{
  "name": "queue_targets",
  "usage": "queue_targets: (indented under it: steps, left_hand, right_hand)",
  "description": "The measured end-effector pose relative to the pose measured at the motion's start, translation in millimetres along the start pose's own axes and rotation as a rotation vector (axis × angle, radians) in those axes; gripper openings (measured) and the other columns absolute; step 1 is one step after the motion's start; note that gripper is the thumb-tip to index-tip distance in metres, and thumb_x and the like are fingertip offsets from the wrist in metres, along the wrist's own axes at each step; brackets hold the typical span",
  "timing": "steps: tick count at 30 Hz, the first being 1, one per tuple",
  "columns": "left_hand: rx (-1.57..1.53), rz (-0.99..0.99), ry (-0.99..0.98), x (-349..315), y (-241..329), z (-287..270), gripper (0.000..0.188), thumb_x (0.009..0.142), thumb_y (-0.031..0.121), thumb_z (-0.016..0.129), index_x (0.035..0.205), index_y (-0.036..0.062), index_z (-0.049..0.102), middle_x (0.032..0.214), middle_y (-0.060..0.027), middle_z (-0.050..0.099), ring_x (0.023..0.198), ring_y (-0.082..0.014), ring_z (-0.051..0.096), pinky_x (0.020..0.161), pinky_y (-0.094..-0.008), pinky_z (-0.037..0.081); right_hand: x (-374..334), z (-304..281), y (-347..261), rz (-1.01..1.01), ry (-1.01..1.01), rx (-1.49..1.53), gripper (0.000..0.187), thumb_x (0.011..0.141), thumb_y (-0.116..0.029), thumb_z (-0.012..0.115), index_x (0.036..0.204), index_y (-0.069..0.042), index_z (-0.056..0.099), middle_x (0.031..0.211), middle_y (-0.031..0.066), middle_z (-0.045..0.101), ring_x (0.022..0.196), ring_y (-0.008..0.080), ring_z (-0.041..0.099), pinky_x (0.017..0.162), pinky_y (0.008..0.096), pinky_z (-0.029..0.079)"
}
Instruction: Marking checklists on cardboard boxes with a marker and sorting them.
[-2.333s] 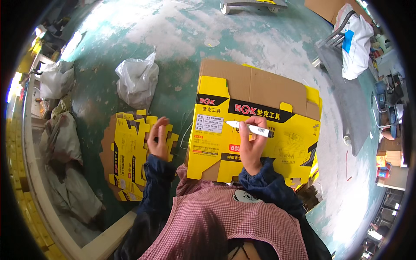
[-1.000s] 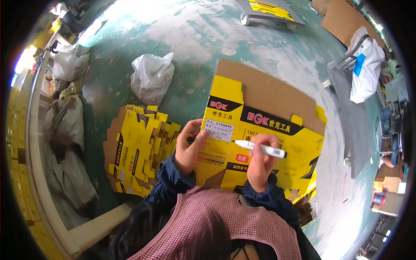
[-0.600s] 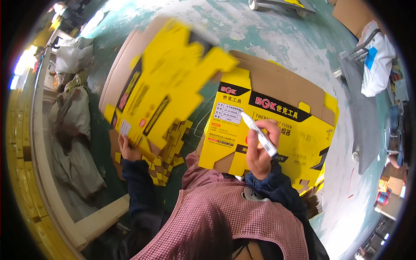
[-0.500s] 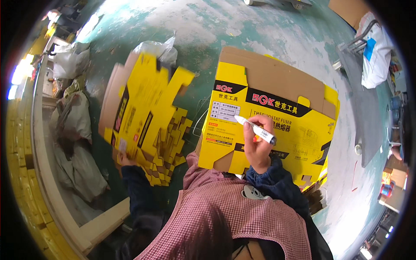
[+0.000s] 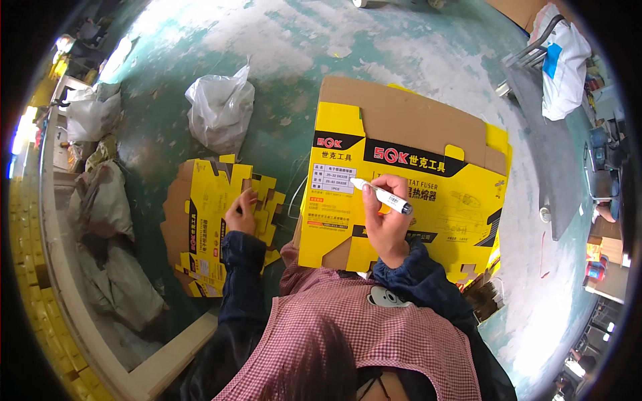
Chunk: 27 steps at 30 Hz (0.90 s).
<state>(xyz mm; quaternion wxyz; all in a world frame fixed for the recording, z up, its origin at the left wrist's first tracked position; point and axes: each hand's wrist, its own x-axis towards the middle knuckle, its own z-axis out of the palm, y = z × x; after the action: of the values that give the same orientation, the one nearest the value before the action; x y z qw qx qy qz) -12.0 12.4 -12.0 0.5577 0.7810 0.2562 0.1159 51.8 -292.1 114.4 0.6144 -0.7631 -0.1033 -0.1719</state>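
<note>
A flattened yellow, black and brown carton (image 5: 461, 230) lies in front of me, apparently on top of others. My right hand (image 5: 388, 230) is closed round a white marker (image 5: 384, 194) with a dark end. The marker's white tip points left, at the edge of the printed white label (image 5: 333, 179) on the carton; I cannot tell whether it touches. To the left, my left hand (image 5: 242, 212) hovers over a pile of flat cartons (image 5: 263, 227), its fingers loosely bent and holding nothing visible. Another flat yellow carton (image 5: 208, 227) rests on that pile, printed side up.
A white plastic bag (image 5: 222, 110) lies on the worn green floor beyond the pile. Grey sacks (image 5: 110, 220) and a pale wooden frame (image 5: 87, 327) line the left side. On the right stand a grey flatbed trolley (image 5: 538, 154) and a white bag with blue (image 5: 565, 73).
My left hand has let go of the flat carton it held tilted; that carton now lies lower on the left pile. The hand has moved right and up. The right hand still holds the marker.
</note>
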Motion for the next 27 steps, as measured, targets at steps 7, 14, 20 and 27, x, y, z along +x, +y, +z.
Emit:
queue_targets:
  steps: [7,14,20,27]
  left_hand:
    - [-0.164,0.223,-0.363,-31,144,67,0.035,0.097,0.014,0.051,0.127,-0.0026,0.053,0.117,-0.0160,0.062,0.106,-0.0211,0.059,0.090,-0.0302,0.046]
    - [0.179,0.505,-0.220,-46,169,80,0.036,0.095,0.016,0.054,0.126,-0.0027,0.054,0.126,-0.0195,0.056,0.112,-0.0310,0.056,0.096,-0.0356,0.044]
    - [0.161,0.545,-0.205,-50,173,76,0.037,0.093,0.015,0.055,0.126,-0.0021,0.054,0.130,-0.0183,0.054,0.118,-0.0335,0.052,0.101,-0.0386,0.040]
    - [-0.096,0.486,-0.203,-40,173,70,0.028,0.090,0.012,0.058,0.116,0.0008,0.059,0.122,-0.0154,0.058,0.111,-0.0286,0.054,0.096,-0.0364,0.042]
  right_hand:
    - [1,-4,-3,-0.048,-0.016,-0.062,0.015,0.089,-0.008,0.063,0.096,-0.003,0.050,0.080,0.0039,0.055,0.056,0.0066,0.044,0.048,0.0215,0.039]
    - [-5,-11,1,0.158,0.060,0.239,0.017,0.094,-0.007,0.055,0.106,-0.003,0.043,0.096,0.0060,0.049,0.085,0.0084,0.049,0.075,0.0236,0.042]
    - [-7,-14,-2,0.202,0.041,0.305,0.017,0.096,-0.009,0.053,0.108,-0.005,0.042,0.091,0.0032,0.046,0.076,0.0066,0.045,0.068,0.0208,0.039]
    - [-1,-13,-6,0.138,0.141,0.072,0.013,0.095,-0.014,0.051,0.104,-0.006,0.046,0.081,0.0034,0.046,0.066,0.0084,0.044,0.060,0.0218,0.036]
